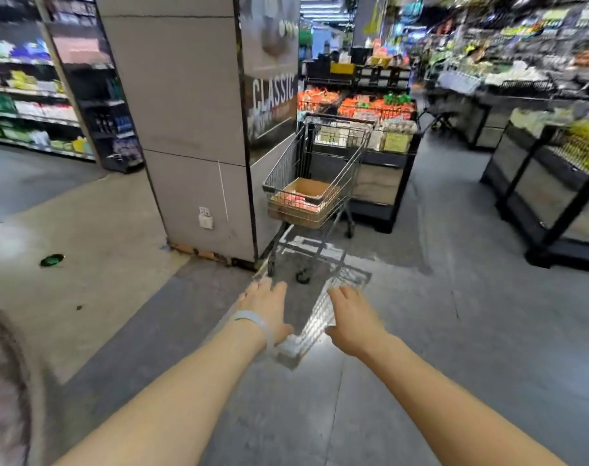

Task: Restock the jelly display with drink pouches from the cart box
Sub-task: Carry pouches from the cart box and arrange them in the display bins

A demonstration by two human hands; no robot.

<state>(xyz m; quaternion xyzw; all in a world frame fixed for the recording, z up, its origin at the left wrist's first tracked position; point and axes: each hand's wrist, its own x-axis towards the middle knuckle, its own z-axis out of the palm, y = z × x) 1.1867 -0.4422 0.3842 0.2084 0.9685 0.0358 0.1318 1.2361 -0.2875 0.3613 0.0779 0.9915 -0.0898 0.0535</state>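
A wire shopping cart stands ahead beside a grey pillar, some way from me. In its basket sits an open cardboard box with pink and red pouches inside. My left hand, with a pale band on the wrist, and my right hand are both stretched forward over the floor, fingers relaxed and holding nothing. Both hands are well short of the cart. The picture is blurred.
A broad grey pillar stands left of the cart. A low display stand with orange and packaged goods sits behind it. Black display units line the right, shelving the left. A green scrap lies on the floor.
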